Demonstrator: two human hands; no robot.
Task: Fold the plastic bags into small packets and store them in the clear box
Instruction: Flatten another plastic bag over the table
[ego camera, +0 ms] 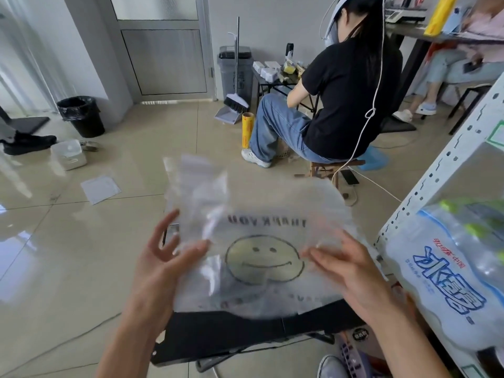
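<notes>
Loosely, the left hand (166, 257) and right hand (350, 270), fingers spread, touch the blurred smiley-face plastic bag (261, 214) above a black table (218, 332).

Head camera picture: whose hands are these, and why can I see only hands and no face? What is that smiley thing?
The camera sits on a person's head and looks down, so you see only that person's own arms. There is no robot. The left hand and right hand are at the two sides of a see-through plastic bag printed with a smiley face. The picture is blurry there, so I cannot tell how tightly they hold it. Under the bag is a small black table. On the right a shelf holds a pack of water bottles. Ahead, another person sits with their back turned.
</notes>
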